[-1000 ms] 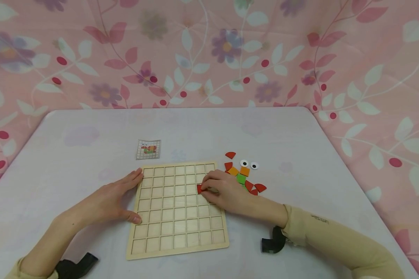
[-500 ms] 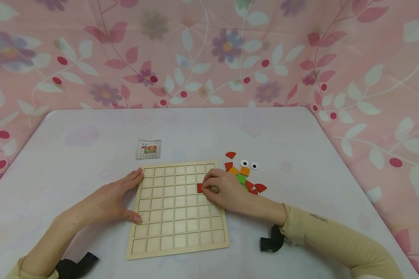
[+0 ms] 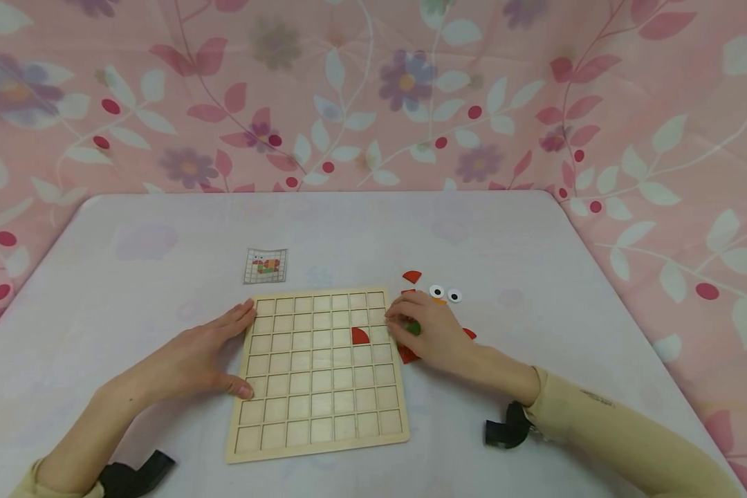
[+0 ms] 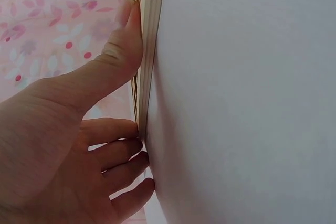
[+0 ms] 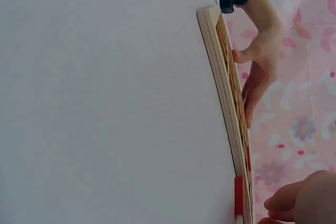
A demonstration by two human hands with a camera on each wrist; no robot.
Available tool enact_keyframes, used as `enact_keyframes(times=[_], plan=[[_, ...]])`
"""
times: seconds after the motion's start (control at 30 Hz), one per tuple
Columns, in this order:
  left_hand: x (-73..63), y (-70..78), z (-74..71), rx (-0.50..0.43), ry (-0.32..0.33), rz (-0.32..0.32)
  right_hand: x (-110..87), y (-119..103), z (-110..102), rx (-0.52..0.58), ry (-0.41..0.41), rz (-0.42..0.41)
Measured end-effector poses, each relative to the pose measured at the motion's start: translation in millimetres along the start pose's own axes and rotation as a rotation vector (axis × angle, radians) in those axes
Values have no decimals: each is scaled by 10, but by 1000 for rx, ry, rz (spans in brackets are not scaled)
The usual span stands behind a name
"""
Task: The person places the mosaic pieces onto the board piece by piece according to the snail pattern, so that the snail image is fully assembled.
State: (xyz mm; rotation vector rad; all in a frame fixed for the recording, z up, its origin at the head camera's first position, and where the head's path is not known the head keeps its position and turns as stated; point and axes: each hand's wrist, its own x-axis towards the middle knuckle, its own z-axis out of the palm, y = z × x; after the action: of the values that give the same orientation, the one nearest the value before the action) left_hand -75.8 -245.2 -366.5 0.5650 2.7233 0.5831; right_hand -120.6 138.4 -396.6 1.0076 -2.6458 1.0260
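A wooden grid board [image 3: 317, 453] lies flat on the table. One red quarter-circle piece [image 3: 360, 336] sits in a cell towards its right side. My left hand [image 3: 187, 363] rests along the board's left edge, thumb on the frame and fingers against the side. Over the board's right edge is my right hand [image 3: 432, 332], its fingers loosely bent with nothing visible between them. Green shows through the gap between thumb and fingers. Below this hand a red piece [image 3: 407, 354] lies against the board's edge; the right wrist view also shows a red piece [image 5: 239, 195] there.
A small pattern card [image 3: 265, 267] lies beyond the board. Two round eye pieces [image 3: 436, 292] and a red quarter-circle [image 3: 412, 277] lie behind my right hand. Another red piece [image 3: 469, 333] shows past the hand, which hides most of the other loose pieces.
My right hand has let go of the red quarter-circle, now uncovered in its cell, and has moved right over the loose pieces. The left hand has not moved.
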Motion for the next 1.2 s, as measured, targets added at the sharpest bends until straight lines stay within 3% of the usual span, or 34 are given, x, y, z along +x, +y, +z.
enact_keyframes(times=[0.5, 1.2], plan=[[10, -14, 8, -3, -6, -6, -273, 387, -369, -176, 57, 179], [7, -9, 8, 0, -4, -1, -300, 493, -395, -157, 76, 172]])
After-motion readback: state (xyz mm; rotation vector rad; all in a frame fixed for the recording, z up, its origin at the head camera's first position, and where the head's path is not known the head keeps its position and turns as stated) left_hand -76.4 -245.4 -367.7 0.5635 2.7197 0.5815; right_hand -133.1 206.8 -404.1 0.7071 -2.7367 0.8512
